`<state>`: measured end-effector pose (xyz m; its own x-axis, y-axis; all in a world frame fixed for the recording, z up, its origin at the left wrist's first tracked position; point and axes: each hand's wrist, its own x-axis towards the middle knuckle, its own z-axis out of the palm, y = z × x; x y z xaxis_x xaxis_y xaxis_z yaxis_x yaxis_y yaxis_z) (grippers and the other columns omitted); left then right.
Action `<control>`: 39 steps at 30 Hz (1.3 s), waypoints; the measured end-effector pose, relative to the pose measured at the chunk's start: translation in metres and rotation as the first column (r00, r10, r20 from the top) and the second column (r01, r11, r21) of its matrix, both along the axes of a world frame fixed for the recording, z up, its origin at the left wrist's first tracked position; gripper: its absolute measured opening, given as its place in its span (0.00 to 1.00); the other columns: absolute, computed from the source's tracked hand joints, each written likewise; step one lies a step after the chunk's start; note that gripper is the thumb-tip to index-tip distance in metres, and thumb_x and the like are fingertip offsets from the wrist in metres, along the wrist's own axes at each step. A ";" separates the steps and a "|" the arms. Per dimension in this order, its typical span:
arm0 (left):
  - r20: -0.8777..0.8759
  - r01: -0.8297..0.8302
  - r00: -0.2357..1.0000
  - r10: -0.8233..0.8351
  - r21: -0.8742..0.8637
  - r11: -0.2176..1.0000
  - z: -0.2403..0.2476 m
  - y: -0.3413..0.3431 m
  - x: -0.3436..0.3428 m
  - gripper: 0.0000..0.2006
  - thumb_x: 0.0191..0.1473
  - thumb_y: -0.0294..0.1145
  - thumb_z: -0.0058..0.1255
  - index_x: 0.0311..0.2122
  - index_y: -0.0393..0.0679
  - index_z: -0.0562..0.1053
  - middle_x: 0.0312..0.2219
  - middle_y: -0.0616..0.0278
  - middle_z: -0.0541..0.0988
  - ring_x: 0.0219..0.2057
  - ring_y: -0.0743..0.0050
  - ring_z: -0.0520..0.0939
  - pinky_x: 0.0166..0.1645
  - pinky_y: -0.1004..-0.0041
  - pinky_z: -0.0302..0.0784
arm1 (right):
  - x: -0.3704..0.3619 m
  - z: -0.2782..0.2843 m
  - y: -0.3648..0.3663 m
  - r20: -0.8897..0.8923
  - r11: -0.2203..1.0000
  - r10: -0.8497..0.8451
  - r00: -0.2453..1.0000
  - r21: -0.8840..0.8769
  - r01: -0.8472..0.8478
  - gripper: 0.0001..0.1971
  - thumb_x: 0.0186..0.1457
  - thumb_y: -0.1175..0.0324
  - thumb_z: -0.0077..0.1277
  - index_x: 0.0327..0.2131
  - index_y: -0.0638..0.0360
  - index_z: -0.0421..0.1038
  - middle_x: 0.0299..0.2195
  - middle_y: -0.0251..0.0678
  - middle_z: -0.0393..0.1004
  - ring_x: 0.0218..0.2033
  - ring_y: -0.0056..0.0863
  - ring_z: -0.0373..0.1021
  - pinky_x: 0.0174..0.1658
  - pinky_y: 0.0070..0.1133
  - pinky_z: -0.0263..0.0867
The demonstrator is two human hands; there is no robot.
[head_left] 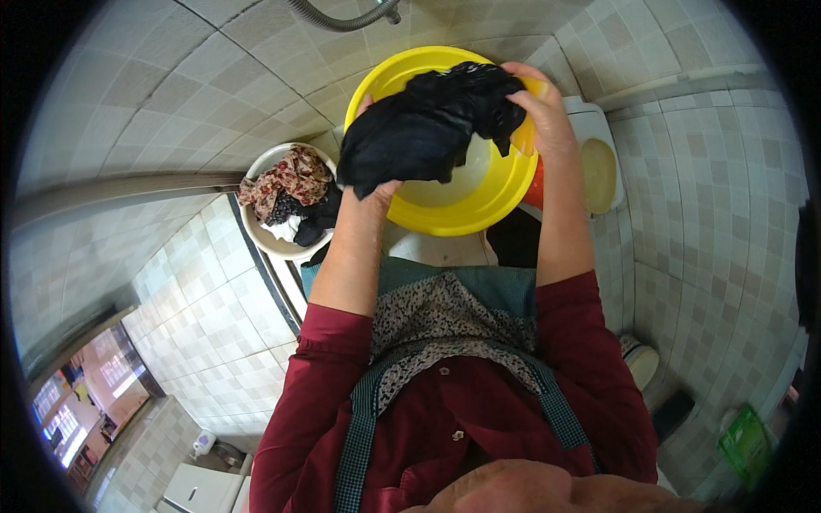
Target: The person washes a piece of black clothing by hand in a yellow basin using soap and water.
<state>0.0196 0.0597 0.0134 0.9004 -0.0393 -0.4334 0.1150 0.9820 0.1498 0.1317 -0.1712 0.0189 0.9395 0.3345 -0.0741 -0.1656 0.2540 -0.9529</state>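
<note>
Black garment held over yellow basin with water.

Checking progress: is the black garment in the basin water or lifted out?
Lifted out: both hands hold the black garment bunched above the yellow basin.

Yellow basin interior mostly covered by the black garment held over it; open water shows only at the near side. White bowl, heaped with clothes, sits just beside the basin's left rim. Metal hose arcs beyond the far rim.
</note>
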 end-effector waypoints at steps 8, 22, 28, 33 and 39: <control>-0.033 0.128 0.992 -0.125 0.136 0.982 -0.019 -0.033 0.008 0.34 0.54 0.66 0.36 0.55 0.46 0.65 0.51 0.58 0.71 0.52 0.59 0.72 0.56 0.62 0.67 | -0.039 0.027 0.045 0.520 0.908 -0.126 0.845 -0.281 0.309 0.22 0.38 0.82 0.49 0.41 0.55 0.72 0.35 0.30 0.74 0.34 0.23 0.70 0.38 0.19 0.67; 0.119 0.159 0.979 -0.166 0.066 0.985 -0.030 -0.037 0.008 0.29 0.58 0.60 0.35 0.54 0.49 0.66 0.49 0.60 0.73 0.49 0.64 0.74 0.55 0.64 0.69 | -0.111 0.080 0.088 0.851 0.836 0.328 0.409 -0.463 0.294 0.22 0.43 0.68 0.59 0.46 0.56 0.69 0.48 0.41 0.66 0.50 0.39 0.63 0.52 0.35 0.61; 0.070 0.090 0.993 -0.091 0.017 0.996 -0.021 -0.055 -0.002 0.27 0.59 0.59 0.35 0.54 0.49 0.67 0.48 0.61 0.73 0.49 0.67 0.74 0.54 0.66 0.69 | -0.071 0.017 0.107 0.674 0.581 0.490 0.553 -0.725 0.370 0.30 0.49 0.47 0.52 0.53 0.50 0.63 0.53 0.43 0.64 0.59 0.39 0.54 0.61 0.47 0.42; 0.034 0.078 0.996 -0.080 0.061 0.995 -0.027 -0.058 -0.005 0.23 0.60 0.53 0.35 0.53 0.52 0.67 0.47 0.63 0.74 0.47 0.69 0.75 0.54 0.67 0.69 | -0.048 -0.001 0.094 0.377 0.639 0.211 0.902 -0.751 0.165 0.30 0.56 0.45 0.42 0.55 0.55 0.59 0.51 0.50 0.66 0.54 0.45 0.61 0.56 0.37 0.54; 0.123 -0.041 0.992 -0.014 0.437 0.899 -0.014 -0.051 -0.007 0.16 0.56 0.28 0.49 0.50 0.46 0.66 0.41 0.62 0.76 0.37 0.70 0.80 0.41 0.74 0.78 | -0.013 -0.021 0.054 -0.283 0.900 -0.170 0.944 -0.434 0.032 0.29 0.59 0.43 0.39 0.53 0.56 0.62 0.40 0.43 0.73 0.42 0.33 0.70 0.38 0.24 0.69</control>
